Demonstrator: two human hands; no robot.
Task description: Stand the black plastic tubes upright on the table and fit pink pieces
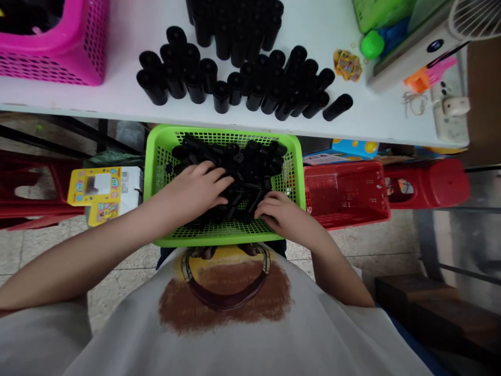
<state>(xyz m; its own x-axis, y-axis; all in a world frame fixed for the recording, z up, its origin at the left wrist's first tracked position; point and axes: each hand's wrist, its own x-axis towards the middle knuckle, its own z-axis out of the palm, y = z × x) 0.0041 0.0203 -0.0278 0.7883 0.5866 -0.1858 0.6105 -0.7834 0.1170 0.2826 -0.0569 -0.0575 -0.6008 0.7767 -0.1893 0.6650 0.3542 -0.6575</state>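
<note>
Head view: left hand (199, 189), right hand (282, 215) buried in black tubes (250, 162), green basket (153, 156) at 6 o'clock below surface (376, 122), can't tell if gripping. Probably light, stiff, slick; pinch mid-body.

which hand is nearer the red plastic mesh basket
Right. The right hand sits just left of the red plastic mesh basket; the left hand lies farther left, on black plastic tubes.
</note>
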